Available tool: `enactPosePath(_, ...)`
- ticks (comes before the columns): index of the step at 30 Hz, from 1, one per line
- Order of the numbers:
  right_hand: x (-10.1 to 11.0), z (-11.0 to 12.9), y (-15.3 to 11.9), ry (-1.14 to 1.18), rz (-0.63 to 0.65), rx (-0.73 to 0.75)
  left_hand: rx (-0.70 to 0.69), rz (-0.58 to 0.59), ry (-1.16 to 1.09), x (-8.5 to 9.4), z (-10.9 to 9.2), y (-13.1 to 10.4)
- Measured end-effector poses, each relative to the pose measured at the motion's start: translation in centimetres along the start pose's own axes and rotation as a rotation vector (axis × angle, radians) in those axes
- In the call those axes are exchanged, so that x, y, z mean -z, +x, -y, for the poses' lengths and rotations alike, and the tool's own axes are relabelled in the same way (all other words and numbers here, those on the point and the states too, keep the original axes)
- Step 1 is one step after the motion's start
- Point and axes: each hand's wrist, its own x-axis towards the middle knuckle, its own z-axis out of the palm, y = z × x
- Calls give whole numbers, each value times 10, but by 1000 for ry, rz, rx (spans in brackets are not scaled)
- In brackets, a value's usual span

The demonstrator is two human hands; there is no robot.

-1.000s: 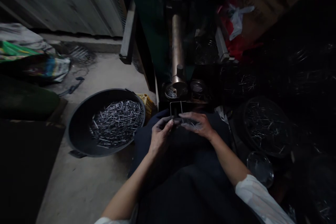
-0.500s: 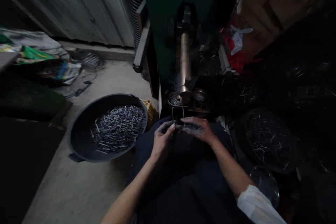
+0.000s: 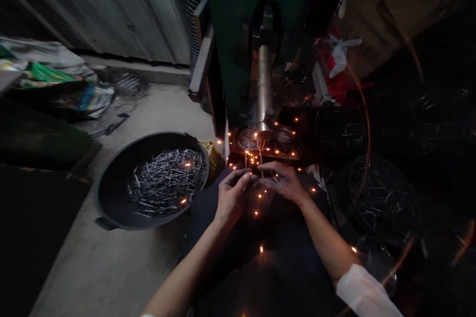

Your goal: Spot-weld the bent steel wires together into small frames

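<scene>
My left hand (image 3: 232,190) pinches one leg of a bent metal wire (image 3: 246,161) between thumb and fingers. My right hand (image 3: 284,182) has its fingers closed at the other leg. A second thin wire (image 3: 277,181) sticks out between the right fingers. The wire's far end meets the tip of a thick metal electrode arm (image 3: 265,94), where orange sparks (image 3: 253,157) burst out; the exact contact is hidden by the glow. Beneath my hands is dark cloth on my lap (image 3: 256,272).
At left a black basin (image 3: 111,183) holds many short wire pieces, with a yellow crate (image 3: 211,158) behind it. Small round dishes (image 3: 246,138) sit under the electrode arm. A dark tub (image 3: 386,198) with wires stands at right, and a green machine body (image 3: 230,25) rises ahead.
Sparks have burst out at the electrode tip and scattered over my hands, my lap and the basin. Both hands keep nearly the same place and hold.
</scene>
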Motion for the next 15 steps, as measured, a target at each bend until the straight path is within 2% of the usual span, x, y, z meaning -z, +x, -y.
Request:
enactPosePath(4, 1, -6, 17, -43, -189, -63, -30, -14, 27, -8, -11, 21)
enactPosePath(10, 12, -14, 48, 38, -152, -174, -78, 17, 25, -19, -24, 65)
enactPosePath(15, 13, -16, 53, 34, -198, -174, -149, 33, 106, -18, -26, 77)
